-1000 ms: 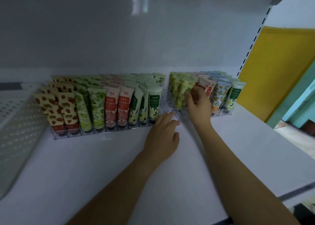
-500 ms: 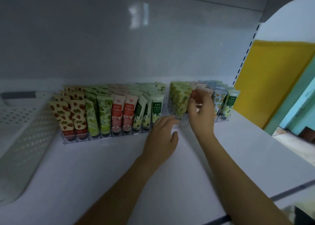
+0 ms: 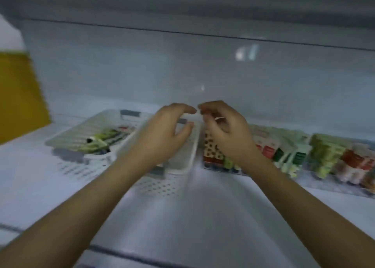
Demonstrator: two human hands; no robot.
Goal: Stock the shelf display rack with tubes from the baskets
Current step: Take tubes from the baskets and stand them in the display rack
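Both hands have left the rack's (image 3: 215, 167) middle. The left hand (image 3: 162, 134) is now above a basket (image 3: 192, 152), with the right hand (image 3: 225, 134) just beside it.

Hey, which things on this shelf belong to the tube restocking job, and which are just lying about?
Job: far-left basket holding loose tubes; second basket beside it; display rack with standing tubes; left hand; right hand.
Not part: yellow panel; back wall.

Back panel (image 3: 142, 65): glossy pale grey, with one horizontal seam near its top.
Upper shelf (image 3: 182, 2): dark grey underside, above the back panel.
Shelf board (image 3: 203, 217): white, at the back panel's foot.
Yellow panel (image 3: 18, 93): left of the back panel.
Light reflection (image 3: 246, 54): blurred bright patch on the back panel's upper right.
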